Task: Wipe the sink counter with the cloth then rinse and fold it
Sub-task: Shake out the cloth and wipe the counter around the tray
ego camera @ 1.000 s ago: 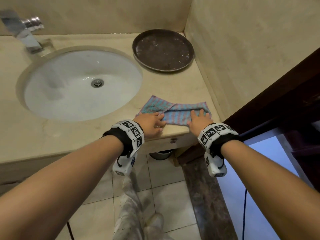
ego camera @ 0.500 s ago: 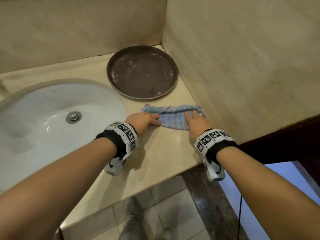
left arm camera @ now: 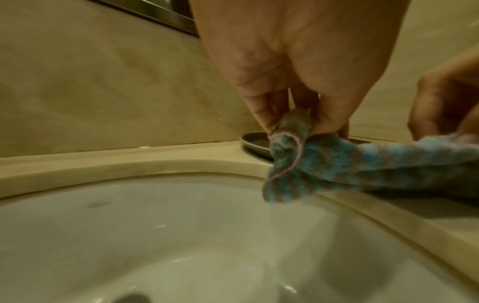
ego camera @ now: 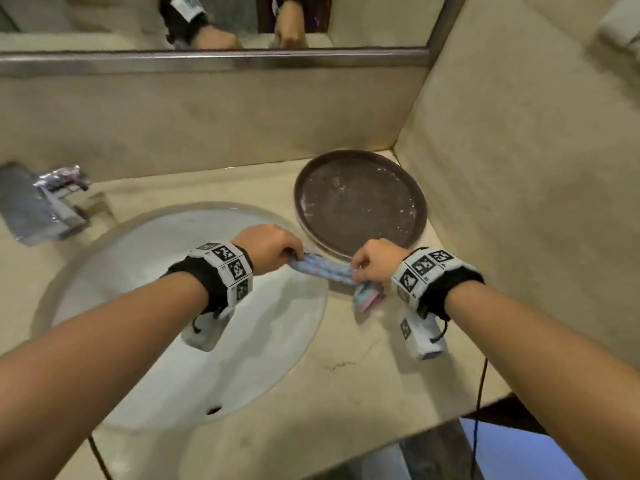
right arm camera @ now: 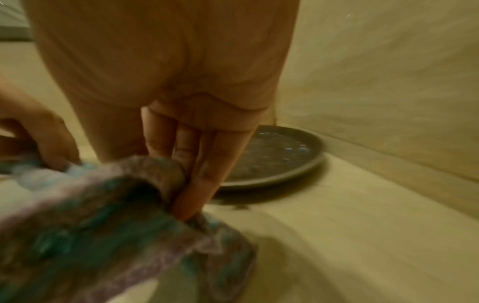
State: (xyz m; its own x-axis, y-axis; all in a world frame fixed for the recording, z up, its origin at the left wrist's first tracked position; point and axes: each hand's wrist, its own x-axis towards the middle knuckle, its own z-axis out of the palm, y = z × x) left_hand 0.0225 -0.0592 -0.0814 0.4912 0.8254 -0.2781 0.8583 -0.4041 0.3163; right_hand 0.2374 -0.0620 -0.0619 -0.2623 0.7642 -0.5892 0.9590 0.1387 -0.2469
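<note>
A blue and pink striped cloth (ego camera: 325, 270) hangs bunched between both hands, just above the right rim of the white sink (ego camera: 138, 306). My left hand (ego camera: 273, 249) pinches its left end, seen close in the left wrist view where the cloth (left arm camera: 337, 164) droops over the basin (left arm camera: 155, 235). My right hand (ego camera: 375, 259) grips the right end, and a loose corner dangles below it toward the beige counter (ego camera: 363, 375). In the right wrist view the cloth (right arm camera: 103, 215) is wrapped under my fingers (right arm camera: 204, 170).
A round dark tray (ego camera: 360, 202) sits on the counter in the back right corner, right behind the hands. A chrome tap (ego camera: 41, 206) stands at the left of the sink. A mirror (ego camera: 207, 22) and stone walls close in the back and right.
The cloth lay flat on the counter under both flat hands. Now both hands have gripped its ends and lifted it, bunched, leftward to the sink's right rim.
</note>
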